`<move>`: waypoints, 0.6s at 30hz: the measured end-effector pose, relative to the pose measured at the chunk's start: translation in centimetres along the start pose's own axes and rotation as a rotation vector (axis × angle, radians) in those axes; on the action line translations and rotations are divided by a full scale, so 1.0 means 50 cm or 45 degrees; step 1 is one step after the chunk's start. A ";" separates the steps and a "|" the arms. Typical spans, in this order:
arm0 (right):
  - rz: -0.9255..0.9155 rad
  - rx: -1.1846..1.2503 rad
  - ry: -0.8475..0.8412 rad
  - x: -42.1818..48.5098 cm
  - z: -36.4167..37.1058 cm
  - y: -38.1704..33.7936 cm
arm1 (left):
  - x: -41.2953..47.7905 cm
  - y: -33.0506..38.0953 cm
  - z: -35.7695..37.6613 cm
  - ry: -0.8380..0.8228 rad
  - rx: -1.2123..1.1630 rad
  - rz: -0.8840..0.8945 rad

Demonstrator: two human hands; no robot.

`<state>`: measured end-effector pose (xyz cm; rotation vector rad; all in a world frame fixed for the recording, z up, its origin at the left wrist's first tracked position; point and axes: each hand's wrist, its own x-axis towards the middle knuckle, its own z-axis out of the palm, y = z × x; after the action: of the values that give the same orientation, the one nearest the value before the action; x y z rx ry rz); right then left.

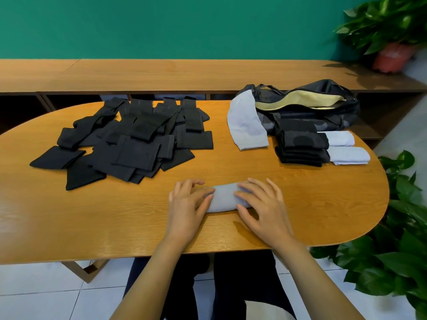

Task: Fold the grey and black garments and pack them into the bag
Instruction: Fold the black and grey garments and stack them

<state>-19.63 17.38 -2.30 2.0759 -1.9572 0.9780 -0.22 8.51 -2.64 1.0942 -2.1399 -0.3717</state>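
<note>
The left hand [187, 204] and right hand [263, 205] pressed flat, fingers loose, on the grey garment [223, 199] being folded; next it likely needed lifting to the bag [312, 100].

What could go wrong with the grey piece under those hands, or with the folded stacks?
The grey garment under the left hand and right hand could spring open once released. The folded grey pieces sit close to the rounded edge of the table, so a nudge might drop them.
</note>
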 end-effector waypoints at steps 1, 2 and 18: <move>0.006 -0.029 -0.023 0.000 0.002 0.001 | 0.001 0.000 0.001 -0.019 0.012 -0.019; 0.031 -0.053 -0.039 0.000 0.005 0.002 | 0.001 0.000 0.002 -0.040 0.023 -0.035; -0.112 0.111 -0.030 -0.004 0.000 -0.005 | 0.013 0.024 -0.010 -0.196 -0.350 -0.352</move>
<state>-19.40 17.59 -2.35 2.2085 -1.8477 1.0430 -0.84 8.73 -1.34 1.2317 -1.9926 -0.8763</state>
